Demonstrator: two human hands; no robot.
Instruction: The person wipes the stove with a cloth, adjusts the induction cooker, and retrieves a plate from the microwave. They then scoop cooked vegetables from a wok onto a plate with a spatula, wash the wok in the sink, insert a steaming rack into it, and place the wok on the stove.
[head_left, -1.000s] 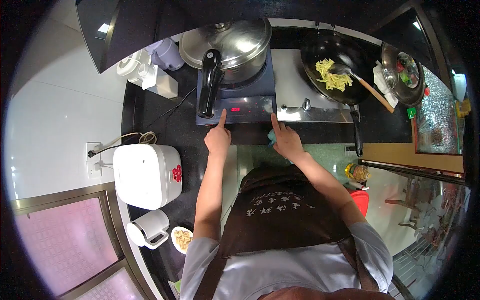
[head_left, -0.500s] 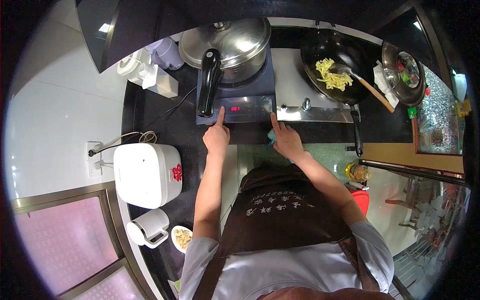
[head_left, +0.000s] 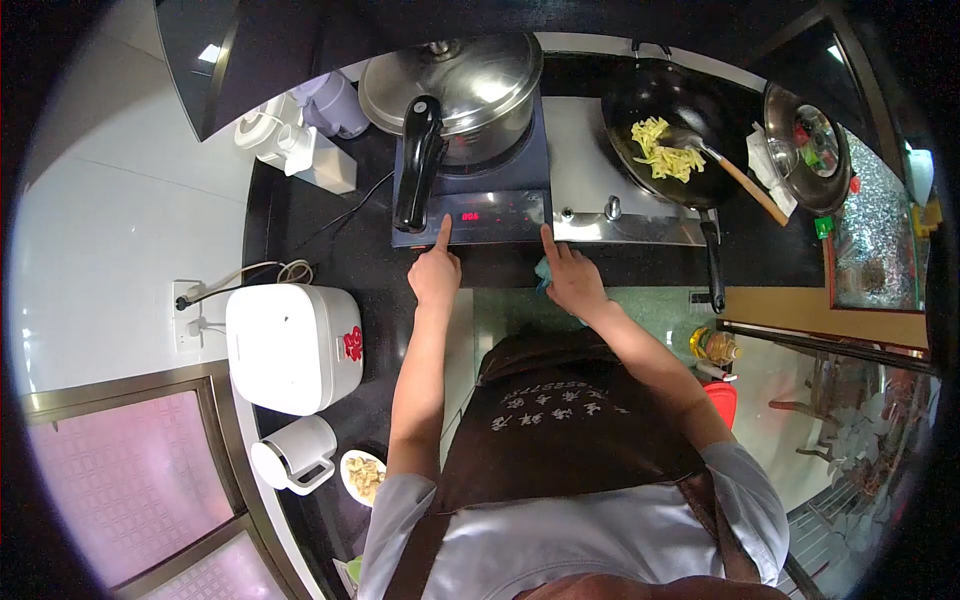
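Observation:
My left hand [head_left: 436,276] rests at the front of the induction cooktop [head_left: 500,215], its index finger stretched onto the control panel left of the red digits and its other fingers curled, holding nothing visible. At the panel's right end, my right hand [head_left: 577,284] touches with its index finger. A teal cloth [head_left: 543,273] pokes out beside and below that hand, apparently gripped by the folded fingers. On the cooktop stands a lidded metal pressure cooker [head_left: 480,90] with a black handle [head_left: 420,165] pointing toward me.
Right of the cooktop, a black wok [head_left: 640,100] holds pale green strips [head_left: 665,155] and a wooden-handled spatula [head_left: 745,185]. A pan lid [head_left: 815,150] stands farther right. On the left are a white rice cooker [head_left: 295,350], a white jug [head_left: 295,455] and a small plate of food [head_left: 362,477].
The red digits on the cooktop's display have changed. Both hands keep nearly the same place, fingertips on the panel.

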